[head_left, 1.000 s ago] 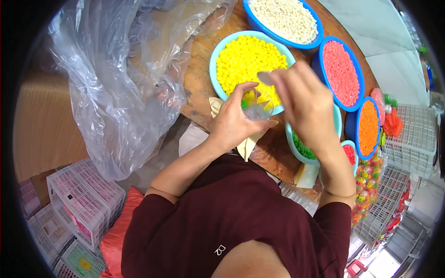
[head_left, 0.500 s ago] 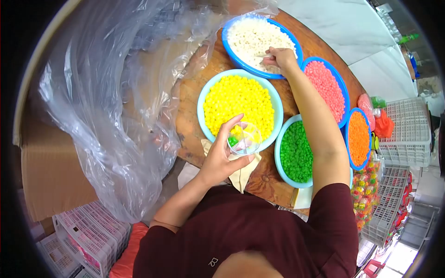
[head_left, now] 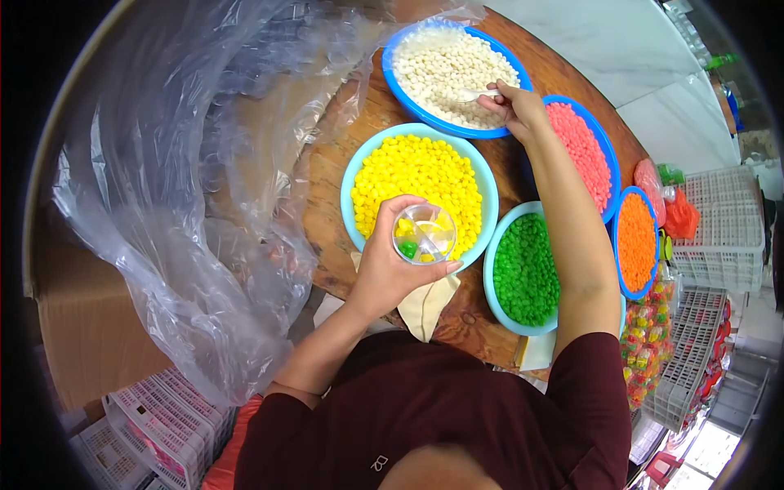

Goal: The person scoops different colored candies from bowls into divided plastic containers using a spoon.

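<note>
My left hand (head_left: 384, 265) is wrapped round a clear round plastic cup (head_left: 425, 238) with dividers inside. Green pieces (head_left: 408, 247) lie in one compartment; what fills the others is hard to tell against the yellow below. The cup is held above the near part of a pale blue basin (head_left: 350, 192) full of yellow candy-like pieces (head_left: 408, 167). My right hand (head_left: 518, 109) pinches a small white spoon (head_left: 477, 95) over the right part of a blue basin (head_left: 395, 82) of white pieces (head_left: 445, 69). The spoon's bowl blends with the white pieces, so its load is unclear.
Basins of pink (head_left: 580, 151), green (head_left: 524, 269) and orange pieces (head_left: 635, 241) stand to the right on the wooden table (head_left: 327, 237). A large clear plastic sheet (head_left: 237, 204) hangs at the left. A cloth (head_left: 429, 309) lies at the near edge; white crates (head_left: 710, 229) are at far right.
My right hand has lifted and drawn slightly back to the right, so the spoon shows above the white pieces. My left hand and the cup have turned a little, the cup's opening facing up more.
</note>
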Available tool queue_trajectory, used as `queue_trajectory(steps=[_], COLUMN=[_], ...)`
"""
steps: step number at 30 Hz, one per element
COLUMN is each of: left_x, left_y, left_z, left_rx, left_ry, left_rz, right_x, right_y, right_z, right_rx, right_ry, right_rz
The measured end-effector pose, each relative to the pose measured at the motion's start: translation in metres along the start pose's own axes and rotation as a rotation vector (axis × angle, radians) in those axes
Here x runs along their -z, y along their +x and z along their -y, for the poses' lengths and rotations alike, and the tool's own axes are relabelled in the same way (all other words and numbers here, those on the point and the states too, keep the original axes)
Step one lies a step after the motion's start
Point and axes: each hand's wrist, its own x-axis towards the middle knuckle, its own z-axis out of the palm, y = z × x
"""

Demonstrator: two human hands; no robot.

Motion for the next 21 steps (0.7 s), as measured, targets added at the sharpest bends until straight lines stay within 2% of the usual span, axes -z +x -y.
queue_trajectory(steps=[2, 5, 10, 14, 19, 21], left_x=[-0.002, -0.006, -0.002, -0.006, -0.014, -0.018], left_y=[0.002, 0.005, 0.01, 0.011, 0.012, 0.012], left_z=[-0.002, 0.009, 0.022, 0.013, 0.012, 0.015], left_rx=[-0.013, -0.001, -0.026, -0.058, -0.091, -0.089], left_ry=[0.011, -0.176, -0.022, 0.19, 0.327, 0.327], left_rz=[-0.023, -0.057, -0.097, -0.136, -0.148, -0.14], right_x=[-0.001, -0.012, -0.032, -0.043, -0.059, -0.061], right_y=[-0.016, -0.056, -0.131, -0.169, -0.2, -0.211], right_z=[0.003, 0.012, 0.026, 0.023, 0.012, 0.01], right_rx=[0.009, 0.0, -0.028, 0.012, 0.325, 0.706], right_ry=[0.017, -0.003, -0.167, -0.42, -0.62, -0.919], right_rz=[0.034, 0.115, 0.256, 0.251, 0.237, 0.24])
